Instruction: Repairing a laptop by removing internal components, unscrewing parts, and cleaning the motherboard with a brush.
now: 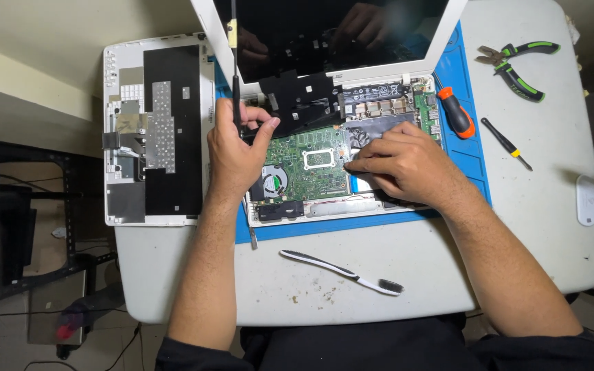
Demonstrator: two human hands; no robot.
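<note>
An opened white laptop (352, 69) lies on a blue mat (462, 148), its green circuit board (307, 161) and fan (274, 180) bare. My left hand (235, 148) is closed around a thin black screwdriver (236, 86), held upright at the board's left edge beside a black sheet (304, 96). My right hand (403, 165) rests on the board's right side, fingertips pressing down near the silver plate (372, 130). It holds nothing that I can see.
The removed keyboard cover (156, 130) lies upside down at the left. An orange-handled screwdriver (456, 113), a small yellow-tipped driver (507, 144) and green-black pliers (517, 65) lie at the right. A white toothbrush (342, 271) lies near the table's front edge.
</note>
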